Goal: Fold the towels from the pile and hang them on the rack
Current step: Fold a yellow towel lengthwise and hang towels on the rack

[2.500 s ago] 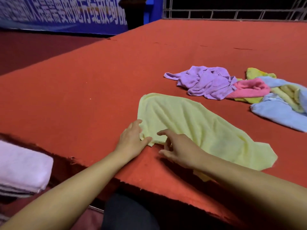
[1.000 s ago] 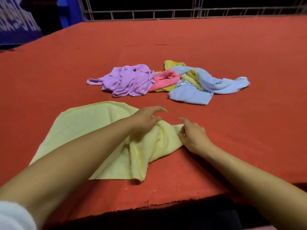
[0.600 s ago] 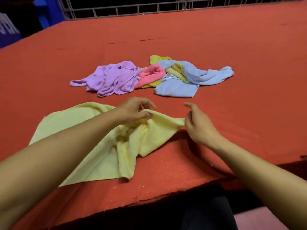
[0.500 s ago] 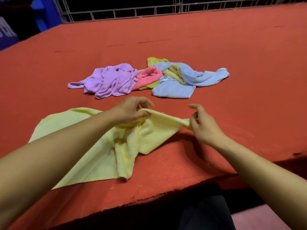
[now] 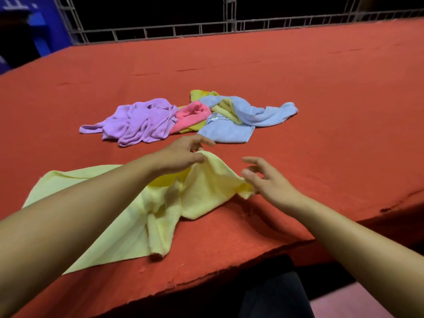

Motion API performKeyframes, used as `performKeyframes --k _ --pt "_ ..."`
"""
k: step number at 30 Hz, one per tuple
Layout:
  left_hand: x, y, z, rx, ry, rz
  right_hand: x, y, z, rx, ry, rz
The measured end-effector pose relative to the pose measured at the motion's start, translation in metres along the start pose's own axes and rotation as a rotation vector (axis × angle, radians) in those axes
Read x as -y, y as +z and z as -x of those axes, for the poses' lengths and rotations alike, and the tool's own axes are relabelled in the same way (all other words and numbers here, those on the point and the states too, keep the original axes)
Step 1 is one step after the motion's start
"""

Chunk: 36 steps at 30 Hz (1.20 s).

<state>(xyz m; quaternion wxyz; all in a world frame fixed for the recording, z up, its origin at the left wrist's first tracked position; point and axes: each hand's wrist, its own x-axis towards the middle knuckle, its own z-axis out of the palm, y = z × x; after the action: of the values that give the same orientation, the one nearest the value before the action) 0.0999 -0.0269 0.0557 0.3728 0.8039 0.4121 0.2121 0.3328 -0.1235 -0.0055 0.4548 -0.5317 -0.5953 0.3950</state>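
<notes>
A pale yellow towel lies spread on the red table, its right part lifted and bunched. My left hand pinches the raised upper edge of that towel and holds it off the table. My right hand pinches the towel's right corner between thumb and fingers, the other fingers spread. Behind them sits the pile: a purple towel, a pink towel, a blue towel and a darker yellow one tangled together. No rack shows in this view.
A grey metal railing runs along the table's far edge. A blue structure stands at the far left. The table's ragged near edge runs just in front of my body.
The view has swung right, bringing the pile to the centre. My hands moved from the towel's left end to its right end and lifted that edge off the table.
</notes>
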Motion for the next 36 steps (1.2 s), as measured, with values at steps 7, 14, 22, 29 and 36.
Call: performKeyframes --k 7,14,22,29,36 --pt "-0.007 -0.001 -0.004 0.038 -0.051 0.080 -0.019 0.003 0.008 0.064 -0.013 0.190" --pt "-0.009 -0.003 0.002 0.092 -0.048 0.017 -0.023 0.041 0.009 0.104 -0.106 0.467" --pt "-0.009 -0.015 0.013 -0.094 -0.013 0.130 0.000 0.024 0.021 -0.134 0.086 -0.050" --pt "-0.019 -0.005 0.001 -0.186 0.021 0.201 0.013 0.006 0.022 -0.117 0.179 -0.489" --pt "-0.011 0.010 -0.007 -0.260 -0.021 0.174 0.001 -0.008 0.039 -0.067 -0.129 0.040"
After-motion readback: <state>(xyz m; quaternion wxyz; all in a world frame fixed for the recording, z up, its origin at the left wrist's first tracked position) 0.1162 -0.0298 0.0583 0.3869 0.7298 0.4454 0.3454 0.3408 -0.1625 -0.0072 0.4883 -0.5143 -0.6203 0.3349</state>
